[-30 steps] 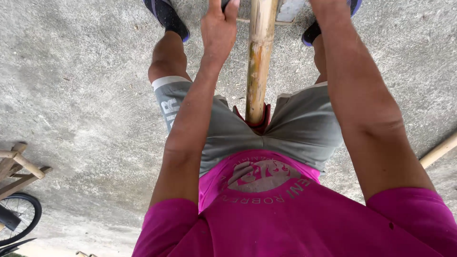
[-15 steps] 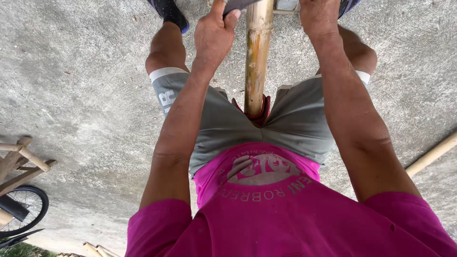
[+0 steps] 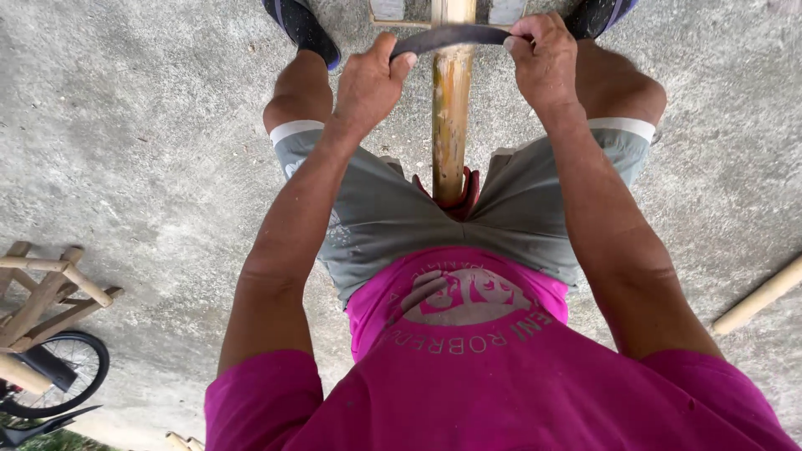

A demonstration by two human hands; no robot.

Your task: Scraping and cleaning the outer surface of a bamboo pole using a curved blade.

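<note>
Items as I see them from the head camera, left to right.

1. Wooden frame (image 3: 46,292) of round poles, lower left, on the concrete floor (image 3: 150,134). Just below it, a bicycle wheel (image 3: 58,376) with dark tyre, partly cut off by the edge.
2. Left hand (image 3: 368,83), fist closed around the left end of a dark curved blade (image 3: 451,35); thumb lies on top of the metal.
3. Bamboo pole (image 3: 451,125), yellow-brown, running from the top edge down between my thighs, its near end lodged against the grey shorts (image 3: 376,209). The blade lies across the pole near the top, touching it.
4. Right hand (image 3: 545,63), fist closed around the blade's right end, level with the left hand.
5. Dark sandals (image 3: 301,29), one on each foot either side of the pole, at the top edge.
6. Second pale pole (image 3: 756,296), lying on the floor at the right edge, well apart from the first.
7. Pink shirt (image 3: 501,392), foreground.
</note>
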